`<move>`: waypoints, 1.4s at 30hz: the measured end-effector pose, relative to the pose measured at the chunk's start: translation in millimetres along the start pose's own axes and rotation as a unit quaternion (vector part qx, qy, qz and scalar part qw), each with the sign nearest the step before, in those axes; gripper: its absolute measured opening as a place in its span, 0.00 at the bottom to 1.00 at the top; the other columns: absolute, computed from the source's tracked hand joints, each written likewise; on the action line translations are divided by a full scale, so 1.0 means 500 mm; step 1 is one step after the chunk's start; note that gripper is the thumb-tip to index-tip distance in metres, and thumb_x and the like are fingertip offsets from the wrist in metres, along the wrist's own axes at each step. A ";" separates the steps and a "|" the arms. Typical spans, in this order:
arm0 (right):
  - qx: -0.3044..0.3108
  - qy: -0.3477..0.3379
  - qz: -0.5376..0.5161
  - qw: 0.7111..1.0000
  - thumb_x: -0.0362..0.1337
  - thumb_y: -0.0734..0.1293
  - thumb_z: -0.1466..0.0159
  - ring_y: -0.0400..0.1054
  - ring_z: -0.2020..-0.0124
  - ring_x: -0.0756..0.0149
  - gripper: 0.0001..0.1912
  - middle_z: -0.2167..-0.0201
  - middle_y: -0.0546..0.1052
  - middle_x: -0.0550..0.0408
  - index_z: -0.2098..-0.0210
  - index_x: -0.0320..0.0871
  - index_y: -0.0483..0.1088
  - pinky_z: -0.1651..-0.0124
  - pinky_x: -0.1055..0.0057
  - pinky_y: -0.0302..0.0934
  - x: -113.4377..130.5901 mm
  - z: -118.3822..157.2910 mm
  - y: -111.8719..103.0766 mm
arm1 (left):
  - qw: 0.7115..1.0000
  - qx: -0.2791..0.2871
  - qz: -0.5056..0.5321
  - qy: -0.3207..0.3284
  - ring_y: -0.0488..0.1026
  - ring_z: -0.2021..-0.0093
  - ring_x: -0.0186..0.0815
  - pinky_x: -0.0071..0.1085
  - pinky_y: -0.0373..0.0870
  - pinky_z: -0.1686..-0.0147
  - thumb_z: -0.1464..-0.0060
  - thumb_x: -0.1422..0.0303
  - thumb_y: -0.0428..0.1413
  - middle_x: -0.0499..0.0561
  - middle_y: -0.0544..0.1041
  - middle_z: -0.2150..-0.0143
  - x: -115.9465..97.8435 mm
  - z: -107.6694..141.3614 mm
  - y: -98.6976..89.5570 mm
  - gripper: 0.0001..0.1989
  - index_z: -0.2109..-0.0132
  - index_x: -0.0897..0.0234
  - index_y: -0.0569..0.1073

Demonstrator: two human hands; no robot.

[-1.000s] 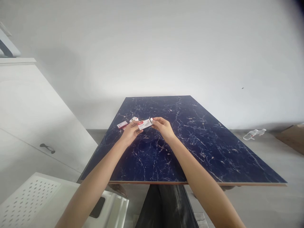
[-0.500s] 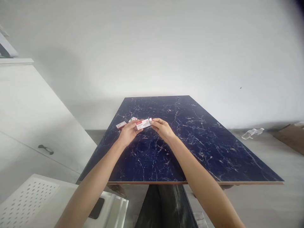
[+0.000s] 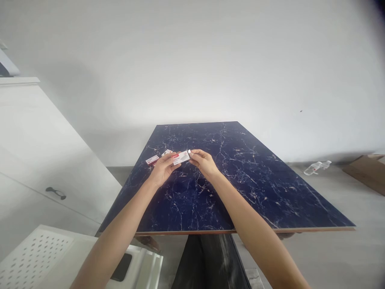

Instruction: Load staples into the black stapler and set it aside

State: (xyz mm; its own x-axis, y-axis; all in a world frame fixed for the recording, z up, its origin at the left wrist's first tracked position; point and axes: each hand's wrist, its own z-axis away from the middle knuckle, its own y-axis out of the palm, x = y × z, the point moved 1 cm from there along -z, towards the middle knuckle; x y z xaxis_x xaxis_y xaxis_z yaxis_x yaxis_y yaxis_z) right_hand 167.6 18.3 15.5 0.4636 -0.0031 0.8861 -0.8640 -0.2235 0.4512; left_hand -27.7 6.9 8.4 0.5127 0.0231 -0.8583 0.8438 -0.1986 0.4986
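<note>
A small white and red medicine box is held over the table, its printed face toward me. My left hand is closed around the box's left end, thumb and fingers on its edges. At the other end, my right hand pinches the white end flap, which stands away from the box. Whether anything is inside the box is hidden. Just beyond my left hand, a second white and dark red box lies on the table, and another small printed box is partly covered by my fingers.
The dark blue marbled table reaches to the pale wall. A white cabinet stands left. Lower left is a white perforated unit with a dark phone-like slab. Clear plastic bottles and a cardboard box lie on the floor right.
The view has shifted slightly. Both hands keep nearly the same hold on the medicine box, with the right fingers still at its end flap.
</note>
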 end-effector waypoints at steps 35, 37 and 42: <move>-0.042 -0.004 0.220 0.975 0.43 0.71 0.43 0.74 0.66 0.63 0.11 0.64 0.81 0.54 0.62 0.46 0.78 0.58 0.64 0.69 -0.035 -0.016 -0.022 | 0.755 -0.307 -0.570 0.106 0.77 0.49 0.46 0.41 0.70 0.45 0.42 0.62 0.56 0.58 0.79 0.48 -0.098 -0.045 -0.218 0.15 0.51 0.64 0.77; -0.031 -0.004 0.227 0.973 0.43 0.70 0.43 0.73 0.66 0.63 0.11 0.63 0.81 0.54 0.63 0.47 0.78 0.59 0.64 0.68 -0.039 -0.017 -0.024 | 0.706 -0.253 -0.660 0.046 0.75 0.45 0.49 0.42 0.67 0.42 0.42 0.64 0.56 0.60 0.79 0.46 -0.097 -0.044 -0.234 0.16 0.50 0.65 0.78; -0.016 -0.004 0.241 0.970 0.45 0.70 0.42 0.73 0.65 0.63 0.12 0.62 0.81 0.53 0.61 0.47 0.78 0.58 0.64 0.68 -0.040 -0.015 -0.028 | 0.700 -0.173 -0.693 0.002 0.72 0.42 0.51 0.40 0.68 0.44 0.47 0.65 0.59 0.59 0.76 0.41 -0.098 -0.040 -0.225 0.23 0.44 0.62 0.76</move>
State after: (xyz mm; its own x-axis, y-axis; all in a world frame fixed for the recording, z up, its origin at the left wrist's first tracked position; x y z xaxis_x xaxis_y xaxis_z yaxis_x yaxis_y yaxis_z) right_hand 169.2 28.7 -7.8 0.0062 -0.1080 0.9941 -0.9865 -0.1633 -0.0116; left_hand -144.6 47.9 -3.0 -0.8358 -0.0378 -0.5478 0.5199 0.2664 -0.8116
